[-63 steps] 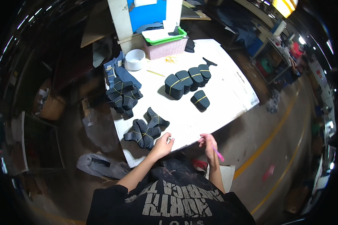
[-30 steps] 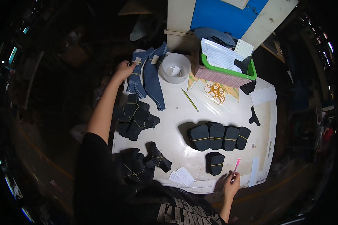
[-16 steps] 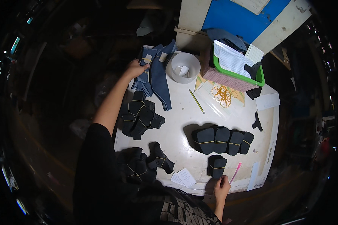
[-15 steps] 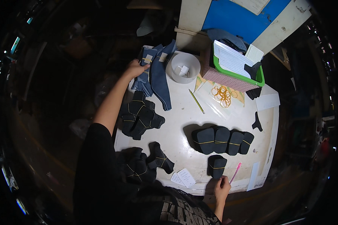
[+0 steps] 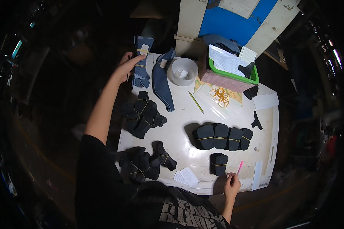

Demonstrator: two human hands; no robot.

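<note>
My left hand (image 5: 128,68) grips a bundle of blue-grey fabric pieces (image 5: 140,69), tied with yellow bands and carrying a white tag, at the table's far left edge. The thumb lies over the front of the bundle. A second, longer blue-grey fabric stack (image 5: 162,86) with a tag lies just right of it. My right hand (image 5: 232,184) is at the near edge, fingers closed around the lower end of a pink pen (image 5: 240,167); its fingertips are partly hidden. A banded black stack of cut pieces (image 5: 218,164) sits just beyond that hand.
Several banded black stacks (image 5: 222,136) stand in a row at centre right; more black bundles (image 5: 143,114) fill the left side. Farther back are a white round tub (image 5: 184,71), a green-rimmed basket (image 5: 233,75), rubber bands (image 5: 221,97) and a yellow-green pencil (image 5: 196,102). White cards (image 5: 189,176) lie near the front edge.
My left hand has lifted the blue-grey bundle and shifted it left, away from the longer stack. My right hand has moved right from the single black stack to the pink pen.
</note>
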